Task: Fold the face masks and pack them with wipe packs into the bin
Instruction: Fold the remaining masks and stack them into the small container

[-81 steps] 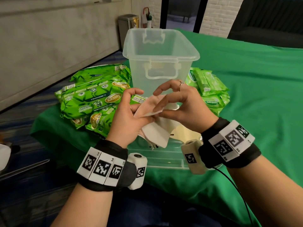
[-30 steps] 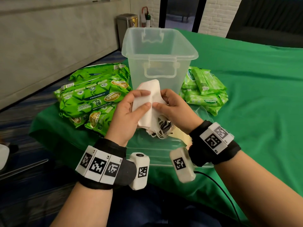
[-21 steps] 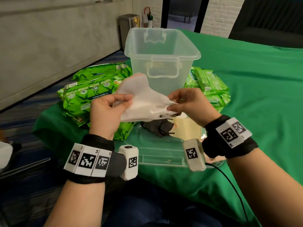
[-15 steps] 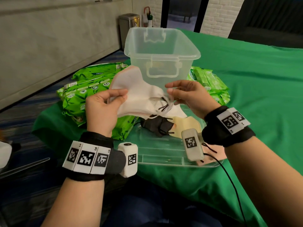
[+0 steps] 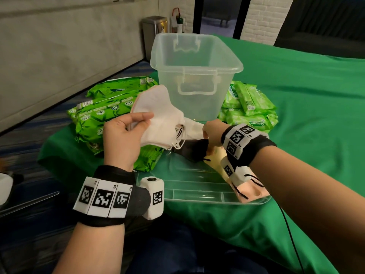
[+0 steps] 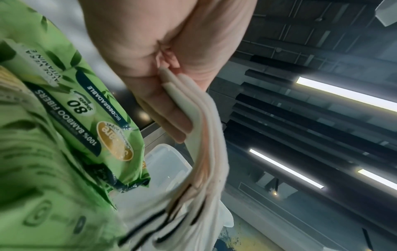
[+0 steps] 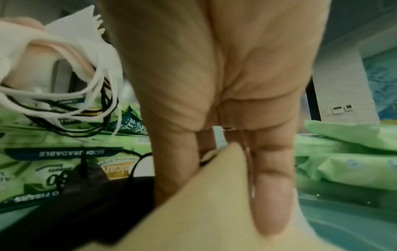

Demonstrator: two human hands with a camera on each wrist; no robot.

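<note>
While the left hand holds a stack of folded white masks pinched between thumb and fingers at centre-left of the head view, the right hand has dropped to the loose masks lying on the clear lid in the lower middle of the frame. The left wrist view shows the layered edges of the stack clamped in that pinch, with ear loops trailing off its free end.

The right wrist view shows the right hand's fingers laid fairly straight on a yellow mask, thumb on the near side of its raised edge — probably a pinch about to close, though whether it already grips I cannot tell. A black mask lies just left of the yellow one, partly under the hanging loops of the white stack; a pink mask sits at the lid's lower-right corner, beneath the right wrist.

The yellow mask runs from the right fingertips back toward the wearer, so it lies directly under the right hand, which is clearly the nearer one. The empty-looking clear bin stands beyond both hands at upper centre, flanked by wipe packs — large ones to the left, small ones to the right.
</note>
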